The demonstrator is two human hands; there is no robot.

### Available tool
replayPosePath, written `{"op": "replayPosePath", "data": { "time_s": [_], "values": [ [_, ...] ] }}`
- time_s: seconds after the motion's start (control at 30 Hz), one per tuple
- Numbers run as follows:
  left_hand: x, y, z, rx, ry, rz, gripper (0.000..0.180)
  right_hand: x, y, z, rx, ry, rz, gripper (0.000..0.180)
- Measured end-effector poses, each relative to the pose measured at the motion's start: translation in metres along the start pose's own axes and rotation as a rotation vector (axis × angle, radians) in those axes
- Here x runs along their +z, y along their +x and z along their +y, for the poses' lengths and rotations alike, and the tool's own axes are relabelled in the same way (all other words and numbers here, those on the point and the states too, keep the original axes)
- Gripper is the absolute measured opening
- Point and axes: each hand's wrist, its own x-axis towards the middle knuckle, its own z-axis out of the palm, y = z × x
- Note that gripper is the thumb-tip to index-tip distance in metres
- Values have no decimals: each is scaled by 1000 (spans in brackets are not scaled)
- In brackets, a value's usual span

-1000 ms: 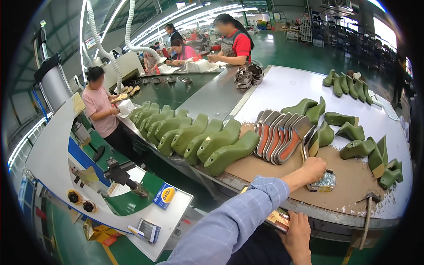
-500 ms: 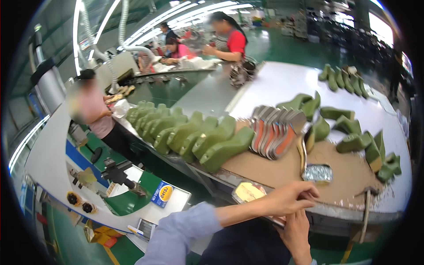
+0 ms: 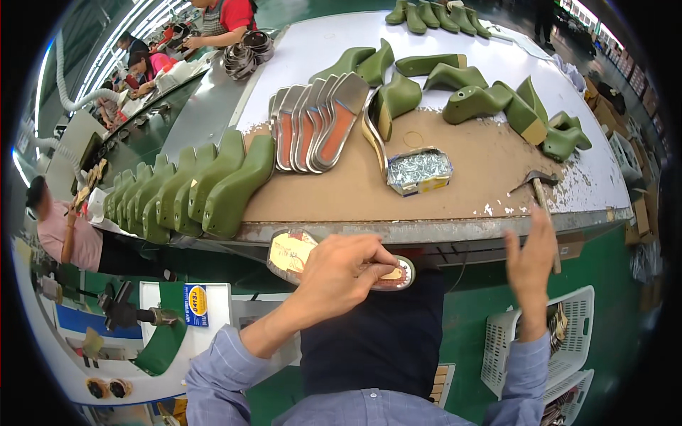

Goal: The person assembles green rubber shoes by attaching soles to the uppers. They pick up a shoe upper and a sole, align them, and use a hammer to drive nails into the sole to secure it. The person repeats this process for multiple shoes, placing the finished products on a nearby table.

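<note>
A shoe last lies sole up across my lap at the table's front edge, with an insole (image 3: 286,253) on it. The insole has a yellow patch at the heel and a brownish forepart. My left hand (image 3: 341,271) rests over it, thumb and fingertips pinched together at the forepart; anything between them is too small to make out. To the right, my right hand (image 3: 531,259) is raised, slightly blurred, with fingers stretched and apart and nothing in it. Close by its fingertips is a hammer (image 3: 541,192), its head on the table and its wooden handle jutting over the edge.
On the table stand a box of small metal nails (image 3: 419,170), a stack of insoles (image 3: 320,124), and several green shoe lasts (image 3: 238,188). White plastic baskets (image 3: 574,337) sit low at right. Other people (image 3: 53,220) work at the left and far left.
The view has swung left and down. My right hand has left the shoe last and moved right toward the hammer. My left hand has come down onto the insole's forepart.
</note>
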Motion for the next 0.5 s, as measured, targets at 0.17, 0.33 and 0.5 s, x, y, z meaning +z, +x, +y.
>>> {"op": "replayPosePath", "data": {
  "time_s": [0.17, 0.33, 0.5],
  "values": [
    [5, 5, -2, 30, 141, -55, 9, 21, -8, 83, 309, -165, -364, 58],
    [6, 7, 0, -74, 147, -100, 11, 17, -15, 93, 82, 78, -88, 51],
    [5, 7, 1, -11, 163, -101, 9, -25, -51, 14, 567, 846, -90, 47]
  ]
}}
